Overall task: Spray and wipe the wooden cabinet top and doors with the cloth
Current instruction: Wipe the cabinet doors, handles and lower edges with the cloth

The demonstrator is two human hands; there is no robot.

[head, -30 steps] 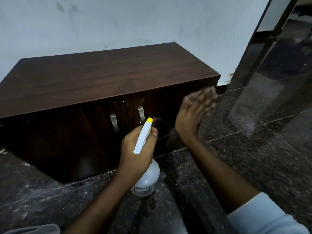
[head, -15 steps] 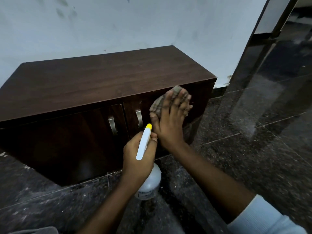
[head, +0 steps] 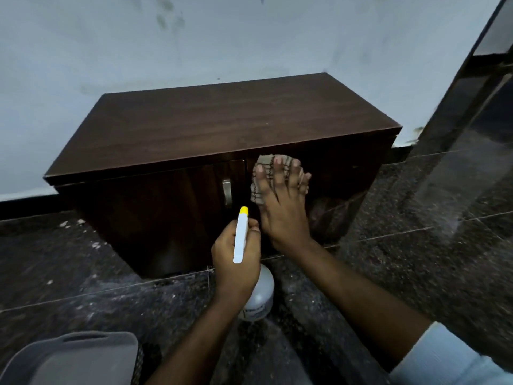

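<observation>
A low dark wooden cabinet stands against the white wall, with two front doors and a metal handle on the left door. My right hand presses a checked cloth flat against the top of the right door, fingers spread and straight. The right door's handle is hidden behind the hand and cloth. My left hand grips a white spray bottle with a yellow-tipped nozzle, held just in front of the doors and pointing up at them.
Dark polished stone floor surrounds the cabinet. A grey plastic basket sits at the bottom left by my legs. A dark glossy pillar or door frame rises at the right, close to the cabinet's right end.
My right hand has slid the cloth leftward from the right door's outer edge to its upper inner part. The bottle hand stayed put. My head has shifted, bringing the basket into view.
</observation>
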